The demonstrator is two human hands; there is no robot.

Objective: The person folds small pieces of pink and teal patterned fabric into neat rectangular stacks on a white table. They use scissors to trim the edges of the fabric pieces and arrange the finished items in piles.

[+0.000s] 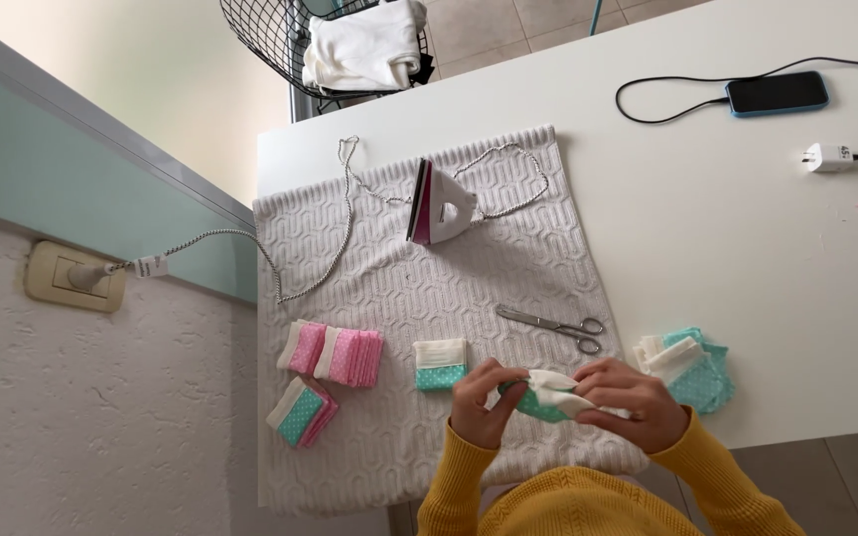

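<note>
Spreading across most of the view: a white table (707, 228), pushed up against a pale green and white textured wall. Covering its left part, a grey knitted cloth (429, 288) serving as a pressing mat. Standing upright near the cloth's far edge, a small white and pink iron (439, 203), its braided cord (280, 238) trailing left to a wall socket (73, 276). Beyond the table, a wire basket (280, 40) with white fabric inside. Far right, a blue phone (777, 93) on a black cable, with a white charger (828, 157) just below it.

Closer in: stacks of folded pink and white squares (335, 352) at the left, one teal and pink stack (300, 410) below them, a single white and teal folded square (440, 363) near the middle, scissors (553, 325) lying almost crosswise, handles to the right, and a loose heap of teal and white pieces (687, 367) at the right, off the cloth.

Pinched between both hands at the near edge: a small white and teal fabric piece (548, 395), long axis running left to right. Left hand (481, 402) curled shut on its left end, fingertips bent over the teal part. Right hand (633, 402) closed over the white right end, covering more of it. Touching both equally; neither nearer. Finished single square just up and left of the left hand; scissors just above the piece.
</note>
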